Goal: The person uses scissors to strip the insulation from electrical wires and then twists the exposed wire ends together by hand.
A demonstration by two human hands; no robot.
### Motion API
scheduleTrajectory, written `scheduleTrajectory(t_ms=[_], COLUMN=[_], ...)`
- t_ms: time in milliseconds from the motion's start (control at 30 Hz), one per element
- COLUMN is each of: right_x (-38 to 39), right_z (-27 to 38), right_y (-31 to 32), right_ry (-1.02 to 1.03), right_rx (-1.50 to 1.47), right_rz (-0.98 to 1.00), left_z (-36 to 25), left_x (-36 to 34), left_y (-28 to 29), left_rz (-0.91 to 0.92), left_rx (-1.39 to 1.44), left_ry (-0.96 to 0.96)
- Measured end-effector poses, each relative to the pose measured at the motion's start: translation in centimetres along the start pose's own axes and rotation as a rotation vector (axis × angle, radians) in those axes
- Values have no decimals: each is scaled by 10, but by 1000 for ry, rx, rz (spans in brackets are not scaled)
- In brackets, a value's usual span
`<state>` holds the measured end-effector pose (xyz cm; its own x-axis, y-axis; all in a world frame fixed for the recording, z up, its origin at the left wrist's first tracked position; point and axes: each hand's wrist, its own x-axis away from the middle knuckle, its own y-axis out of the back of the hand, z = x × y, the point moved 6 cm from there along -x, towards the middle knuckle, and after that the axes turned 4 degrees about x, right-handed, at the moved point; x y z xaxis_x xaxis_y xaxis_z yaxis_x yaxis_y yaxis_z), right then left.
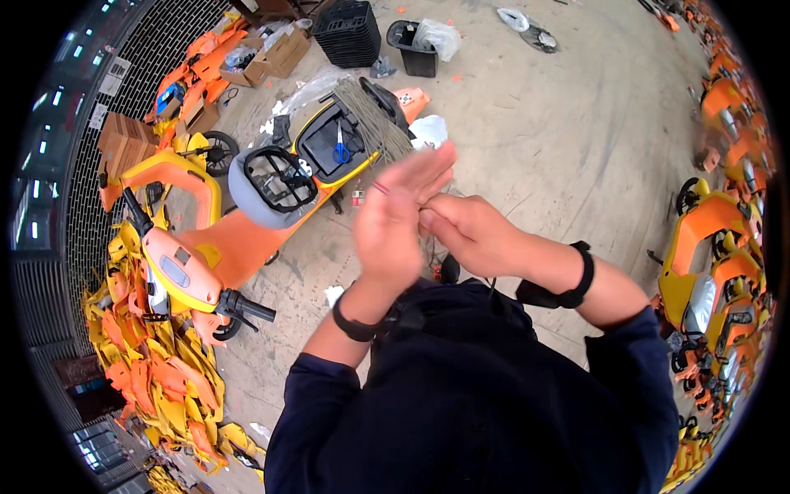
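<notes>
In front of my chest my two hands meet. My left hand (395, 218), a little blurred, has its fingers stretched forward, with a thin reddish line across it. My right hand (477, 235) is closed, its thumb and fingertips pressed together against the left palm; what they hold, if anything, is hidden. Just beyond stands an orange and yellow scooter (239, 243), its grey seat (247, 198) tipped up to show a black underside. Blue-handled scissors (341, 150) lie in the open black storage bin (317, 148). A bundle of thin grey-green strips (362, 115) rests across the scooter's rear.
At the left lies a heap of orange and yellow body panels (169, 379). Stacked black crates (346, 33), a black bin with clear plastic (415, 62) and cardboard boxes (284, 53) stand beyond the scooter. More scooters (699, 247) line the right side.
</notes>
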<state>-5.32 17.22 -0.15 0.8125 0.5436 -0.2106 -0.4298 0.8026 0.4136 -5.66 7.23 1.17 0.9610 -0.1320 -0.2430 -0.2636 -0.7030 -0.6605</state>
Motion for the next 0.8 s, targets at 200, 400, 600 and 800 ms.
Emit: scheduleTrajectory(t_ms=[200, 400, 600, 800], right_x=[33, 32, 29, 30], right_z=[-44, -21, -13, -28], right_y=[-35, -31, -24, -21], right_ry=[-173, -157, -195, -288], right_rx=[107, 133, 100, 227], right_rz=[206, 241, 214, 290], left_z=[24, 14, 8, 11], left_x=[44, 55, 47, 38], left_y=[9, 31, 41, 47], left_rz=[410, 211, 25, 192], left_rx=[-1253, -1101, -855, -873], left_ry=[-259, -114, -177, 219])
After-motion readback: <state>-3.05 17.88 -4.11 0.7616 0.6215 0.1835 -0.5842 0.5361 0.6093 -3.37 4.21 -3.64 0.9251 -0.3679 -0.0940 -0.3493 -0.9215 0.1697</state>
